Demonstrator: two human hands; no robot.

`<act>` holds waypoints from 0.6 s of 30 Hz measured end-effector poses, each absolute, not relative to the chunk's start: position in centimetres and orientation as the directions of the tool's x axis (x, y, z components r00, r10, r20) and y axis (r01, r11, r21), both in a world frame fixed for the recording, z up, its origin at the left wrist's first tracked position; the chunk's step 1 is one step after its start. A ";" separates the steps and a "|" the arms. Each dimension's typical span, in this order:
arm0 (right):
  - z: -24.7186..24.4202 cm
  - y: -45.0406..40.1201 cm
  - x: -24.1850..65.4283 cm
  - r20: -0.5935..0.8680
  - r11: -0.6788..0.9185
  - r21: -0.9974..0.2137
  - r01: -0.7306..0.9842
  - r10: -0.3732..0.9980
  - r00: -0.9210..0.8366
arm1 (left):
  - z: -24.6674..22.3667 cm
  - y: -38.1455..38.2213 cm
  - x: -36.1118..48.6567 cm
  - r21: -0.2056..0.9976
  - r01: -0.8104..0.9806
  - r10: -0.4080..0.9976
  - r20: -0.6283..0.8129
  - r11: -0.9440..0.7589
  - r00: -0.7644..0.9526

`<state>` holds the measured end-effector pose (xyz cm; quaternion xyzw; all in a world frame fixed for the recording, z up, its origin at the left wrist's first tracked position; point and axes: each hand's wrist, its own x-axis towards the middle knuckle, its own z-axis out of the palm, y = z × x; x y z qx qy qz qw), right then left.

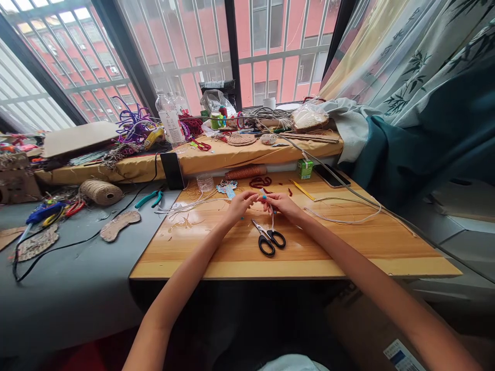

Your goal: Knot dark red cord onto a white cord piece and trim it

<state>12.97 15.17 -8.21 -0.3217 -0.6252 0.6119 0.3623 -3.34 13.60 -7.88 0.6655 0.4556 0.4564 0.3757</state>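
Observation:
Both hands meet above the middle of the wooden board (216, 257). My left hand (243, 202) is closed, its fingers pinched around something too small to make out. Beside it, my right hand (281, 203) is closed on a thin white cord (273, 221), which hangs down from the fingers. A small blue piece shows between the two hands. Just below them lie scissors with black handles (267, 245), their blades slightly apart and pointing up and left.
Behind the hands are a clear round container (205, 183), a dark red cord (260, 182), a green box (305, 168) and a phone (331, 175). Teal pliers (149, 199) and a twine spool (101, 192) lie left. A long cable crosses the board's right side.

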 end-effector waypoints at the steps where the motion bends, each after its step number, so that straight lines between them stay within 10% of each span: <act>1: -8.2 15.2 13.0 0.063 0.058 -0.998 -0.026 0.841 -0.537 | -7.8 13.6 -3.3 0.920 0.260 0.952 0.255 -0.293 0.169; 18: -8.3 14.9 12.7 0.077 0.242 -0.952 0.187 0.782 -0.618 | -7.6 13.1 -3.1 0.977 0.100 0.968 0.168 -0.189 0.187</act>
